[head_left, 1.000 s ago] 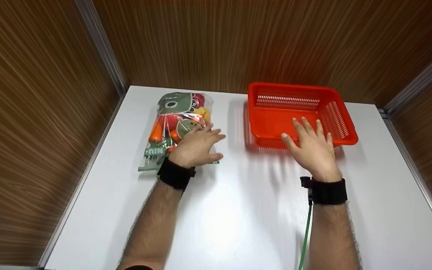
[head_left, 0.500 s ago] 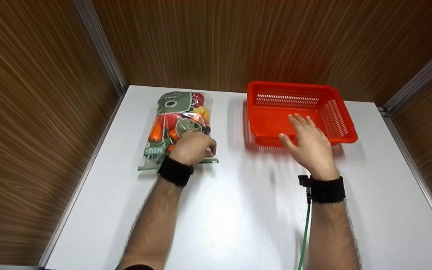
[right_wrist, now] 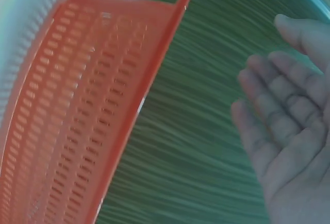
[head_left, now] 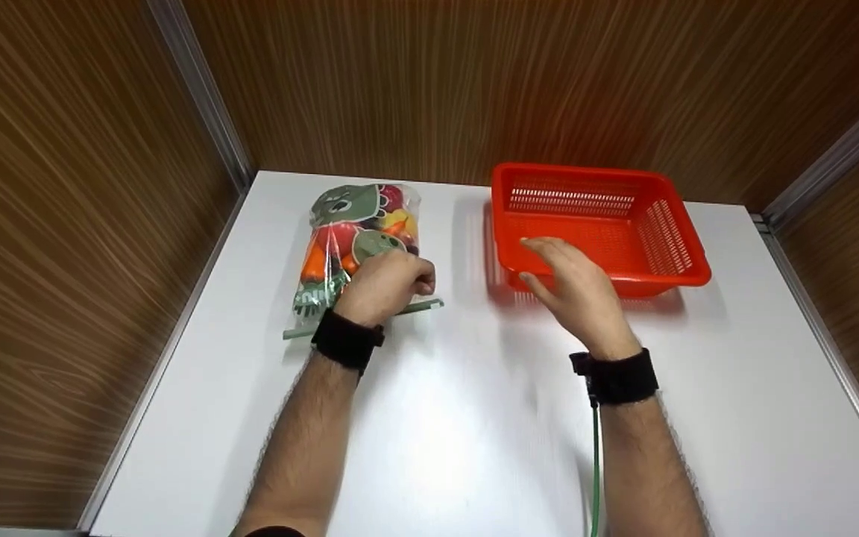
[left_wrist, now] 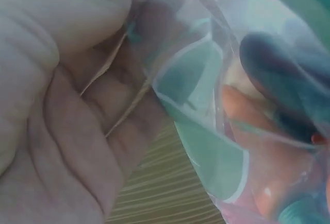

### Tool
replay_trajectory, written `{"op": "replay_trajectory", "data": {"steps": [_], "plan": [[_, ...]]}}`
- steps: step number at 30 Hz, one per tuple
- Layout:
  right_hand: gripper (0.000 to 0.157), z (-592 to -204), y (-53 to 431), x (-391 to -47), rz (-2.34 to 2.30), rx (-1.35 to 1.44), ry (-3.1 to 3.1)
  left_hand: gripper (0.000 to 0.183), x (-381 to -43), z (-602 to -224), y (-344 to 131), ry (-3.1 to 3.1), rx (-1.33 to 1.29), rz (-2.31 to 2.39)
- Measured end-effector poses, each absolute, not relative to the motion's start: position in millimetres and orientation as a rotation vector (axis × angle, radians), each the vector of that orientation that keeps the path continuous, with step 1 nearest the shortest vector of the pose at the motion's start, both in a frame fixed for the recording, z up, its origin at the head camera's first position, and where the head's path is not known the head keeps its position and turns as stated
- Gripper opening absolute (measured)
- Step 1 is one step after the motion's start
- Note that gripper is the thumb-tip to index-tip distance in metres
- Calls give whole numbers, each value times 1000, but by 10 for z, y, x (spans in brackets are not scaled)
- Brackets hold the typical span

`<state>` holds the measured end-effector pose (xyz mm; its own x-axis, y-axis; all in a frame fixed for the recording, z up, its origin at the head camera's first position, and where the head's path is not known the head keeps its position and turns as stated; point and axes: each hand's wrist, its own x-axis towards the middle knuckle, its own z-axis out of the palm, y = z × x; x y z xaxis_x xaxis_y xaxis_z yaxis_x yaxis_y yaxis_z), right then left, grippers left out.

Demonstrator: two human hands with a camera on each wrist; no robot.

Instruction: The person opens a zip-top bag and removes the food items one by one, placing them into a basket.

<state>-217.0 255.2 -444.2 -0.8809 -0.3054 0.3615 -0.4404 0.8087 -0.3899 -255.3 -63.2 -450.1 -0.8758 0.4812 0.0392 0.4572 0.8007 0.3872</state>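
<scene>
A clear plastic zip bag [head_left: 336,239] with green printing lies at the left of the table, full of colourful toy-like fruits and vegetables. My left hand [head_left: 386,285] pinches the edge of this bag; in the left wrist view the thumb and curled fingers [left_wrist: 121,92] meet on the film. My right hand [head_left: 582,298] hovers in front of the red basket [head_left: 601,287], apart from it, fingers relaxed and holding nothing. The right wrist view shows its palm [right_wrist: 304,183] beside the basket's slotted wall [right_wrist: 93,105].
The white table [head_left: 437,447] is bounded by wood-grain panels at the back [head_left: 370,89] and both sides. A green cable [head_left: 596,470] runs down from the right wrist strap [head_left: 623,378].
My left hand has curled its fingers and gripped the bag, whose near end has shifted slightly right and up. My right hand has moved left, turning its palm inward.
</scene>
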Motion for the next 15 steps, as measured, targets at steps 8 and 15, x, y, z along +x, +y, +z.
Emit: {"op": "replay_trajectory", "data": {"steps": [8,15], "plan": [[40,-4592,2266,-2176,719,837,-2537,7,-2545,-4424,-579,2953,782,816],[33,-4682,2080,-2157,742,940,-2525,7,-2507,-4372,-530,2969,808,911]]}}
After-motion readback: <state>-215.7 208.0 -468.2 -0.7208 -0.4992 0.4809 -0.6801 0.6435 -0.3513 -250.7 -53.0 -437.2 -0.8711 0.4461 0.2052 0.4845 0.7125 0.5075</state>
